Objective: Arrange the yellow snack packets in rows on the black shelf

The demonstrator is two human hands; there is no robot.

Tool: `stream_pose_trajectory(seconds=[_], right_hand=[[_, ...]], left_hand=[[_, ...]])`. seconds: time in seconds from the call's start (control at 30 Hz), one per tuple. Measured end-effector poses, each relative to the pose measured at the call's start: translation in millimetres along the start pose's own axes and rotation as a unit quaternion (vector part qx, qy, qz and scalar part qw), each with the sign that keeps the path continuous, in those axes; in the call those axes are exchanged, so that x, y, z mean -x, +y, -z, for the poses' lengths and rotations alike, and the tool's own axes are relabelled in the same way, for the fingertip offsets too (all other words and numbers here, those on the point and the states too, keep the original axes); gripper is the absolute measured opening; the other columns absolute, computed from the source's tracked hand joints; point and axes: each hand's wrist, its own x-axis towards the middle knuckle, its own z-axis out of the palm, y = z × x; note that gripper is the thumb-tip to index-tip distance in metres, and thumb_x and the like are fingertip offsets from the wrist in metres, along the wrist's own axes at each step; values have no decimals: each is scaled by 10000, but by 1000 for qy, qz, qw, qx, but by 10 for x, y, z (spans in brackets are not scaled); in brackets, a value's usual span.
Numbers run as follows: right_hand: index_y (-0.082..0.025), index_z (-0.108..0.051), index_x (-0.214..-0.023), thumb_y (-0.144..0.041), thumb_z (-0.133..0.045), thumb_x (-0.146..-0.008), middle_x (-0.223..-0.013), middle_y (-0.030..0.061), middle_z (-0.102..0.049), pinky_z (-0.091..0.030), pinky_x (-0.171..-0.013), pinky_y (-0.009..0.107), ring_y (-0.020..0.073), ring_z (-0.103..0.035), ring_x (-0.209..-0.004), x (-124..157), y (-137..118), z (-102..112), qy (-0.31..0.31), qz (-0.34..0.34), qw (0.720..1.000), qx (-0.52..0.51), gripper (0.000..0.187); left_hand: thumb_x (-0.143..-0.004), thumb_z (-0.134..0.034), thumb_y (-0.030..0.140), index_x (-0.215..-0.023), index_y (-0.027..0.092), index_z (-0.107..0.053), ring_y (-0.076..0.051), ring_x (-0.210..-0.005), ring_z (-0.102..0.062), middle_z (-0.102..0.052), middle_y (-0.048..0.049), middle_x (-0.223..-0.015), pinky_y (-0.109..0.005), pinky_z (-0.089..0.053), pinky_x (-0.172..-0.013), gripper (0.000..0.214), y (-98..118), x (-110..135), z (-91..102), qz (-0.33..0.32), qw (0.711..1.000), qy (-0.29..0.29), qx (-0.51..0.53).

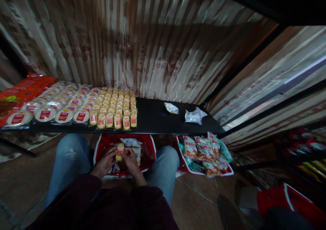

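Observation:
Both my hands meet between my knees over a red bag [149, 152] on the floor. My left hand [107, 160] and my right hand [130, 159] are both closed on one small yellow snack packet [119, 152] with a red label. Just above them runs a low black shelf [155, 118]. Rows of the same yellow packets [115, 109] fill its middle, and round white packaged cakes [54, 106] with red labels fill its left part.
Two loose white wrappers [195, 116] lie on the bare right part of the shelf. Orange packs [15, 95] sit at the far left. A second red bag with red-and-green snack packs [206, 152] lies on the tiled floor to my right. A striped plastic sheet hangs behind.

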Motion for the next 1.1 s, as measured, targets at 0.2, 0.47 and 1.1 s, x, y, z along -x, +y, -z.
stream_pose_trajectory(seconds=[0.2, 0.47, 1.1], right_hand=[[-215, -573, -753, -330, -663, -577, -651, -54, -549, -429, -656, 257, 118, -497, -618, -14, -1, -6, 13, 2, 1000, -5, 229], [-209, -575, -727, -320, -684, -581, -617, -59, -543, -424, -621, 242, 111, -485, -595, -13, -35, -6, 14, 13, 1000, 0, 213], [-217, -606, -791, -393, -712, -611, -691, -28, -597, -475, -644, 259, 134, -553, -640, 27, -109, -22, 42, 39, 998, 3, 273]], left_hand=[[-664, -747, 146, -1016, 210, -603, -103, -708, -636, -678, -4, -893, -203, -462, -635, 386, -36, -48, -4, 0, 1000, 10, 14], [-673, -709, 117, -964, 207, -626, -128, -731, -653, -690, -7, -865, -220, -485, -630, 315, 1, -34, -48, -4, 1000, 11, 26], [-622, -781, 240, -951, 231, -621, -215, -1003, -640, -685, -44, -999, -264, -501, -714, 365, 22, -12, -120, -15, 999, -12, 29]])
